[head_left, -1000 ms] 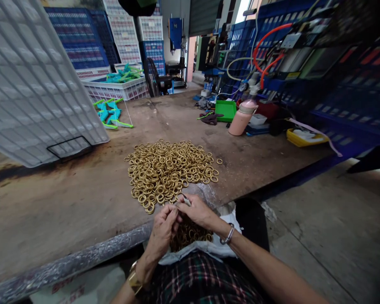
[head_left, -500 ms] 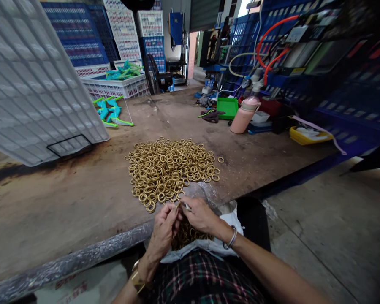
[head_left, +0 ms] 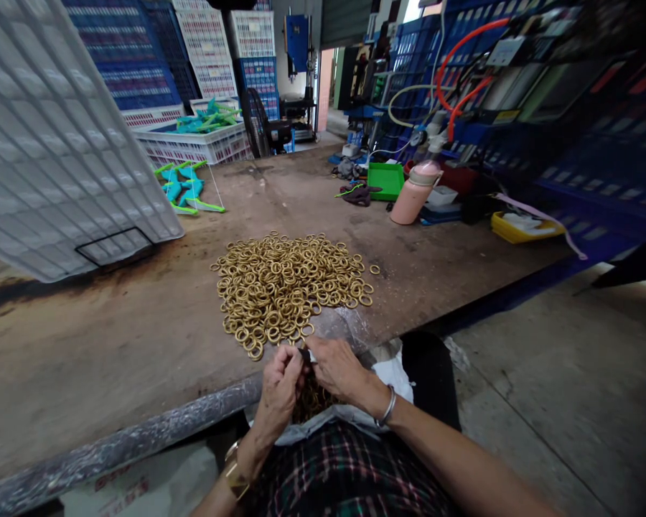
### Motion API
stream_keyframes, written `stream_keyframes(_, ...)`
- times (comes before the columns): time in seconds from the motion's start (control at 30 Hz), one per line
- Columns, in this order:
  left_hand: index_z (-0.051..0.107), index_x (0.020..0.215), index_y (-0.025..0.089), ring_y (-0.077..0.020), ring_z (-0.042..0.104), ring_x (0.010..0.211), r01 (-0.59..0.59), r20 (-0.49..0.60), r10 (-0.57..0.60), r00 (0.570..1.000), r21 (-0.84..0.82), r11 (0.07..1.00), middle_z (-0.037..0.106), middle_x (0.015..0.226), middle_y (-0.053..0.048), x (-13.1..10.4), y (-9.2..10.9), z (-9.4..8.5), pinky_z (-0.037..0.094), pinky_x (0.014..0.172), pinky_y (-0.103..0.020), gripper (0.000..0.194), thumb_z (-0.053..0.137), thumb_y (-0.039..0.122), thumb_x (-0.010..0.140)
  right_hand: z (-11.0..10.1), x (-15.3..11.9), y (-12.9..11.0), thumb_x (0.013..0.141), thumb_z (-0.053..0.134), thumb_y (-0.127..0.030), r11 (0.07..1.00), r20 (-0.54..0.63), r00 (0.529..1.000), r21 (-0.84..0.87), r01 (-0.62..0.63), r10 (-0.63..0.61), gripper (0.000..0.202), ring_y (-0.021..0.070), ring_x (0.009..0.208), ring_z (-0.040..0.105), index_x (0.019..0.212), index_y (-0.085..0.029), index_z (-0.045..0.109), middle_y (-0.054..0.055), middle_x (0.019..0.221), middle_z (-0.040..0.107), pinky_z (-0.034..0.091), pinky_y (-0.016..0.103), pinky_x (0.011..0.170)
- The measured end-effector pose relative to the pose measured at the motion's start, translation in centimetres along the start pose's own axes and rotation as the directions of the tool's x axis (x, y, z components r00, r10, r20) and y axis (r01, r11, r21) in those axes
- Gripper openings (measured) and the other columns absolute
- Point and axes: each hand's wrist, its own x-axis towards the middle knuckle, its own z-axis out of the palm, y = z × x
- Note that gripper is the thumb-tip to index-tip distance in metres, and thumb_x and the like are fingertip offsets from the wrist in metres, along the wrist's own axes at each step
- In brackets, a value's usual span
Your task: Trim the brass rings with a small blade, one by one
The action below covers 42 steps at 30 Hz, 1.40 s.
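Small item pinched between both hands, perhaps a ring (head_left: 305, 353), too small to tell

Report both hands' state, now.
Left hand: pinched shut on a small gold metal ring.
Right hand: shut on a thin silvery tool.

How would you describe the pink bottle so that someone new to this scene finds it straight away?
Start at the wooden table with the pile of gold rings near its front edge, then look to the far right side. There the pink bottle stands upright beside a green tray. It is the only tall pale pink thing among flat trays.
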Motion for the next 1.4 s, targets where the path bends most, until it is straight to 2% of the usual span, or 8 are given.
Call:
stream_keyframes(0.23,0.049,0.066,0.017,-0.0056,0.037,0.042,-0.06,0.08,0.054,0.995,0.064,0.996,0.045,0.052,0.005,-1.6,0.4,0.3,0.029,0.041,-0.018,0.033,0.054,0.047,0.077,-0.2,0.7,1.4,0.079,0.037,-0.01,0.99,-0.032,0.991,-0.038,-0.133,0.132,0.025,0.0187,0.069,0.06,0.098,-0.012,0.052,0.01,0.08,0.066,0.033,0.026,0.059)
stream_keyframes(0.37,0.048,0.067,0.018,-0.0051,0.037,0.039,0.098,0.182,-0.073,0.981,-0.133,0.986,0.05,0.053,0.005,-2.4,1.1,0.7,0.028,0.037,-0.017,0.031,0.056,0.047,0.075,-0.6,1.7,3.0,0.081,0.038,-0.012,0.983,-0.15,0.974,-0.046,-0.18,0.171,0.02,0.0177,0.073,0.059,0.096,-0.014,0.051,0.009,0.082,0.065,0.035,0.026,0.062)
stream_keyframes(0.57,0.054,0.07,0.015,-0.0058,0.041,0.041,0.18,0.134,-0.139,0.981,-0.372,0.91,0.053,0.054,0.001,-1.1,1.2,0.3,0.03,0.036,-0.017,0.029,0.059,0.043,0.074,0.2,2.9,2.2,0.087,0.042,-0.031,0.977,-0.257,0.944,0.007,-0.212,0.207,0.021,0.0193,0.085,0.058,0.101,-0.017,0.048,0.009,0.098,0.062,0.036,0.028,0.066)
stream_keyframes(0.73,0.053,0.09,0.019,-0.009,0.051,0.049,0.258,0.134,-0.221,0.966,-0.523,0.812,0.06,0.068,0.0,-0.8,1.5,-0.1,0.034,0.038,-0.017,0.027,0.066,0.031,0.069,0.1,3.4,2.0,0.083,0.043,-0.02,0.973,-0.235,0.946,-0.005,-0.231,0.223,0.02,0.018,0.085,0.057,0.102,-0.018,0.047,0.007,0.097,0.06,0.035,0.026,0.066)
stream_keyframes(0.83,0.055,0.086,0.016,-0.0098,0.055,0.057,0.293,0.144,-0.259,0.955,-0.581,0.76,0.061,0.072,-0.002,-0.8,1.5,-0.4,0.039,0.043,-0.018,0.026,0.069,0.028,0.066,0.0,3.3,2.7,0.08,0.044,-0.017,0.974,-0.272,0.937,0.014,-0.226,0.221,0.019,0.0185,0.082,0.056,0.098,-0.018,0.048,0.007,0.095,0.06,0.034,0.026,0.065)
stream_keyframes(1.0,0.053,0.074,0.015,-0.0115,0.059,0.062,0.301,0.062,-0.329,0.942,-0.588,0.751,0.063,0.074,-0.002,-0.4,1.2,-0.5,0.041,0.044,-0.018,0.029,0.074,0.028,0.06,0.1,2.9,3.2,0.079,0.04,-0.014,0.965,-0.316,0.934,0.248,-0.089,0.168,0.012,0.0151,0.073,0.053,0.088,-0.017,0.047,0.004,0.081,0.057,0.035,0.024,0.066)
stream_keyframes(1.2,0.051,0.086,0.019,-0.0066,0.05,0.049,0.177,-0.03,-0.216,0.976,-0.467,0.866,0.055,0.063,0.005,0.1,1.1,0.3,0.032,0.037,-0.014,0.035,0.07,0.04,0.065,-0.5,1.5,1.5,0.085,0.037,-0.022,0.817,-0.383,0.919,0.556,0.151,0.091,0.009,0.0121,0.067,0.047,0.08,-0.02,0.044,-0.001,0.073,0.05,0.036,0.023,0.064)
stream_keyframes(1.4,0.051,0.079,0.018,-0.0031,0.04,0.04,0.144,-0.045,-0.17,0.984,-0.344,0.928,0.047,0.055,0.007,0.2,0.8,0.2,0.022,0.034,-0.013,0.035,0.066,0.046,0.066,-1.0,0.8,0.3,0.085,0.039,-0.027,0.724,-0.281,0.959,0.67,0.164,0.043,0.013,0.0096,0.063,0.042,0.079,-0.019,0.046,-0.004,0.068,0.046,0.034,0.021,0.06)
